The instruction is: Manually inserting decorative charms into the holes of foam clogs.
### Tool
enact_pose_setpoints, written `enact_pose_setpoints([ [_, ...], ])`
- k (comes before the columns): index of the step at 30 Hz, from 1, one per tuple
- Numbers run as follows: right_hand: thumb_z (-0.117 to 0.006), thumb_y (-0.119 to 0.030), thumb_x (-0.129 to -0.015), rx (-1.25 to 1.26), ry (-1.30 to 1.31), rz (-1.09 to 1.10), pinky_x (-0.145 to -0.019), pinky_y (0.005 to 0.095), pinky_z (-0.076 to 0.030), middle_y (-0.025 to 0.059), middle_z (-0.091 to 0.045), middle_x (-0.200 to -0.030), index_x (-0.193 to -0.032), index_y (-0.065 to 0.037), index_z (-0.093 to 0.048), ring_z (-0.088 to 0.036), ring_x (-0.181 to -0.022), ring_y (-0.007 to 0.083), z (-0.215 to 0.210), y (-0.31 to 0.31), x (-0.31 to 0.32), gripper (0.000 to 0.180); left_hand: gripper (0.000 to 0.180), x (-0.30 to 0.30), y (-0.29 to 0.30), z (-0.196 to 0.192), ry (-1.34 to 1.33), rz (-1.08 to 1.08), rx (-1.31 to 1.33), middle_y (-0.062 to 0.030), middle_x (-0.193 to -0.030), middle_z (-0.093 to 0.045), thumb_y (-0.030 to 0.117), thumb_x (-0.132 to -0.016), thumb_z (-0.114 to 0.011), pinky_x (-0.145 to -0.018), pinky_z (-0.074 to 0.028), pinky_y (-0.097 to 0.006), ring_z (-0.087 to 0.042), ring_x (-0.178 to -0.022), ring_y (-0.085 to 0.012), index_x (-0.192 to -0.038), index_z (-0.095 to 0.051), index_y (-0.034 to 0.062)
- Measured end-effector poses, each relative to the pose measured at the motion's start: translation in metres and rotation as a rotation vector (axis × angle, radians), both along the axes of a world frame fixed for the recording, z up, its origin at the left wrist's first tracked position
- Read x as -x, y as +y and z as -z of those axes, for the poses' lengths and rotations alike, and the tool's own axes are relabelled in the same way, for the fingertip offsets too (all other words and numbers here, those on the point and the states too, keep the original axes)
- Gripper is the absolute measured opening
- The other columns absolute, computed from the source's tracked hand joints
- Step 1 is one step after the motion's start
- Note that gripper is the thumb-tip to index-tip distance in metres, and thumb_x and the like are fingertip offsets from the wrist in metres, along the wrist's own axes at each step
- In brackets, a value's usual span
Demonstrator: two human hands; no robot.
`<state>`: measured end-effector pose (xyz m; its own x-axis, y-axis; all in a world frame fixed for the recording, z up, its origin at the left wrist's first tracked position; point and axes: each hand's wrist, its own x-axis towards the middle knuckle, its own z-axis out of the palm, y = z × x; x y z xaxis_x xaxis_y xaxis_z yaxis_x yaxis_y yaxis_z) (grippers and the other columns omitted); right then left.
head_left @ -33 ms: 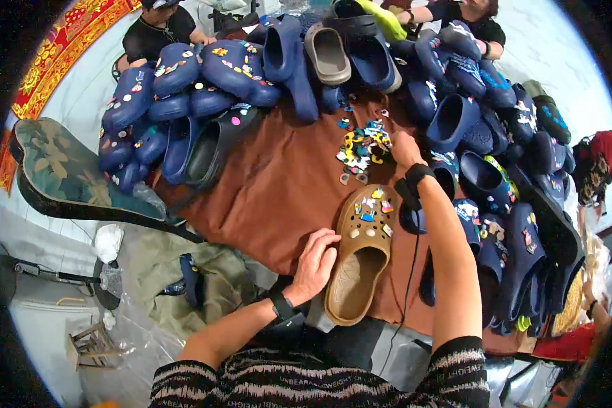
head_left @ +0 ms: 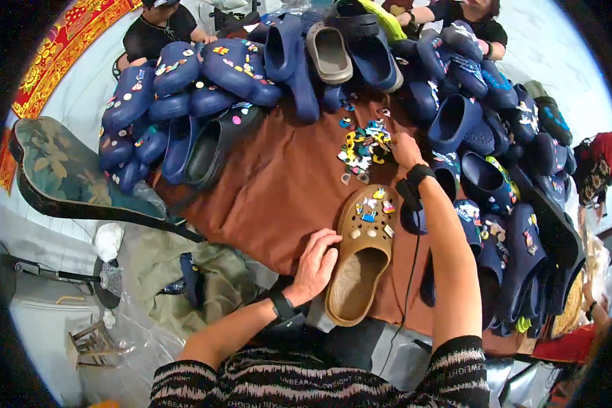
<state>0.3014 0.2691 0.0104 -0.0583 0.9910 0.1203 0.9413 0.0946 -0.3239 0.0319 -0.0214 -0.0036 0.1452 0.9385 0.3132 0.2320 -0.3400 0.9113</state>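
Note:
A tan clog (head_left: 353, 292) lies on the brown cloth in front of me, its toe pointing away. Several small colourful charms (head_left: 369, 216) sit on its perforated upper. My left hand (head_left: 314, 262) rests along the clog's left side, fingers stretched out, fingertips touching its edge. Beyond the toe is a loose pile of mixed charms (head_left: 362, 151), yellow, white, black, green and blue. At the right edge of that pile is my right hand (head_left: 406, 153), its fingers curled together; whatever they pinch is hidden.
Navy clogs with charms are heaped at the left (head_left: 126, 98) and right (head_left: 493, 183) of the brown cloth (head_left: 265, 190). A grey clog (head_left: 330, 54) stands at the far side. A black cable (head_left: 409, 285) runs beside the tan clog. Two people sit across the table.

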Motion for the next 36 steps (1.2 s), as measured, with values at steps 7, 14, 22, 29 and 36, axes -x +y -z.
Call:
enact_pose_setpoints([
  [7, -0.068, -0.018, -0.081, -0.047, -0.007, -0.033, -0.082, 0.0482, -0.054, 0.0232, -0.070, -0.093, -0.100, -0.004, -0.072, -0.068, -0.091, 0.0410, 0.003, -0.002, 0.014, 0.024, 0.030, 0.007, 0.001, 0.001, 0.027, -0.001, -0.009, -0.0190, -0.128, -0.054, 0.020, -0.100, -0.051, -0.107, -0.039, -0.040, -0.051, -0.123, -0.0344, -0.121, -0.058, 0.0007],
  [14, -0.067, -0.015, -0.081, -0.073, -0.038, -0.019, -0.081, 0.0481, -0.054, 0.0220, -0.071, -0.097, -0.097, -0.003, -0.070, -0.068, -0.095, 0.0399, 0.007, -0.005, 0.006, 0.021, 0.032, 0.003, 0.003, 0.002, 0.060, 0.003, -0.047, -0.0212, -0.127, -0.055, 0.023, -0.101, -0.050, -0.104, -0.041, -0.043, -0.052, -0.120, -0.0386, -0.121, -0.057, 0.0006],
  [22, -0.066, -0.017, -0.084, -0.043, -0.027, -0.015, -0.085, 0.0509, -0.053, 0.0233, -0.069, -0.103, -0.100, -0.003, -0.067, -0.067, -0.100, 0.0402, -0.020, -0.028, 0.022, 0.022, 0.031, 0.004, 0.002, 0.002, 0.074, -0.009, -0.055, -0.0207, -0.126, -0.055, 0.022, -0.100, -0.052, -0.102, -0.042, -0.042, -0.053, -0.119, -0.0380, -0.122, -0.057, 0.0008],
  [29, -0.071, -0.013, -0.080, -0.174, 0.342, -0.103, -0.076, 0.0406, -0.054, 0.0216, -0.070, -0.091, -0.106, 0.002, -0.066, -0.070, -0.087, 0.0338, -0.018, -0.045, 0.003, 0.030, 0.031, 0.000, 0.003, 0.001, 0.064, -0.012, -0.057, -0.0200, -0.125, -0.056, 0.023, -0.099, -0.053, -0.103, -0.042, -0.042, -0.053, -0.118, -0.0373, -0.121, -0.057, 0.0010],
  [36, -0.068, -0.017, -0.085, 0.047, 0.397, -0.348, -0.072, 0.0354, -0.052, 0.0122, -0.065, -0.079, -0.100, 0.006, -0.064, -0.062, -0.076, 0.0179, -0.066, -0.083, 0.018, 0.027, 0.030, -0.003, 0.003, 0.003, 0.070, -0.020, -0.086, -0.0196, -0.124, -0.056, 0.020, -0.098, -0.054, -0.103, -0.042, -0.043, -0.053, -0.118, -0.0372, -0.121, -0.057, 0.0006],
])
